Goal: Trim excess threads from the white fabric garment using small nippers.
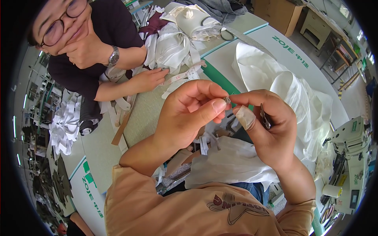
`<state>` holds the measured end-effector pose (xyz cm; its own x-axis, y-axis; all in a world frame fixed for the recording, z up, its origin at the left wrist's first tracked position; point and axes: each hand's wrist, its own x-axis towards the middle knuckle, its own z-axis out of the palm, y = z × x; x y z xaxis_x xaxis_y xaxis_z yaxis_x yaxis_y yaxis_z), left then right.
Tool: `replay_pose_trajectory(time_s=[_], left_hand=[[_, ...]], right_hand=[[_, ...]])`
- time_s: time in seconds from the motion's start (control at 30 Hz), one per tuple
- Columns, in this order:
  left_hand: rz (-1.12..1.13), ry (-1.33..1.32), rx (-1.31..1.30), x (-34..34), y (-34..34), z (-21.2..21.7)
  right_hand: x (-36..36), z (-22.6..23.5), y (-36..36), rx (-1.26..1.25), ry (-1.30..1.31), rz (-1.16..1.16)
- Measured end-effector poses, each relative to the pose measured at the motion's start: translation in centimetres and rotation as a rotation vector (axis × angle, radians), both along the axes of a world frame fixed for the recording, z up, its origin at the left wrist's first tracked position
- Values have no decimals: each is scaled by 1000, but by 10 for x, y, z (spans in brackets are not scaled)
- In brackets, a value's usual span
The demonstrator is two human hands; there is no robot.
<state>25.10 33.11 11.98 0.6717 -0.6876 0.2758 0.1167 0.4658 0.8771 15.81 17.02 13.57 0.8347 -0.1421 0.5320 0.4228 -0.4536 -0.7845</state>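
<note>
Left-hand grip: the left hand (183,114) is closed in a thumb-and-forefinger pinch, with a small grey piece (227,100) caught at the tips.
Right-hand grip: the right hand (277,128) is partly curled; a slim metal tool (265,117), possibly thread snips, is retained against the fingers. The forefinger is brought up to the grey piece; whether it is pressed there cannot be told.
Grey piece: held off the tabletop (143,114), between the two sets of fingertips; its exact kind is not resolved.
Thumb wrap: a tan bandage (245,117) is worn on the right thumb, just below the pinch.
Lap cloth: a white fabric panel (232,161) is draped below the grip, held by neither hand.
Table cloth: sheer white fabric (283,88) is heaped right of the grip, untouched.
Beyond the grip: a tape measure (182,77) is laid near a co-worker's hand (149,80); scissors (227,34) are left farther off.
Done: the grey piece is judged to be picked up and secured.
Left: its release is not yet made; no finished result is seen on either cloth.
Stage: handling is judged to be mid-course; the remaining amount cannot be determined.
</note>
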Motion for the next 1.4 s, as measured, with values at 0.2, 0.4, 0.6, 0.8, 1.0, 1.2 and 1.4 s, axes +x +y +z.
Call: replay_pose_trajectory(time_s=[0.2, 0.4, 0.6, 0.8, 1.0, 1.2, 1.4], left_hand=[[-29, -31, -25, 6, 2, -10], [58, -245, -47, 5, 2, -6], [114, -448, 21, 2, 9, 7], [132, -488, 70, -4, 10, 14], [133, -379, 29, -2, 9, 13], [243, -766, -22, 9, 9, 9], [276, -967, -35, 13, 9, 15]], right_hand=[[4, -2, 11, 213, 140, 33], [5, -1, 14, 372, 156, 29], [6, 4, -1, 303, 154, 192], [5, 4, -4, 150, 62, 209], [6, -8, 8, -116, -290, 38], [-16, 11, 11, 240, -58, -80], [-26, 11, -1, -312, -194, -175]])
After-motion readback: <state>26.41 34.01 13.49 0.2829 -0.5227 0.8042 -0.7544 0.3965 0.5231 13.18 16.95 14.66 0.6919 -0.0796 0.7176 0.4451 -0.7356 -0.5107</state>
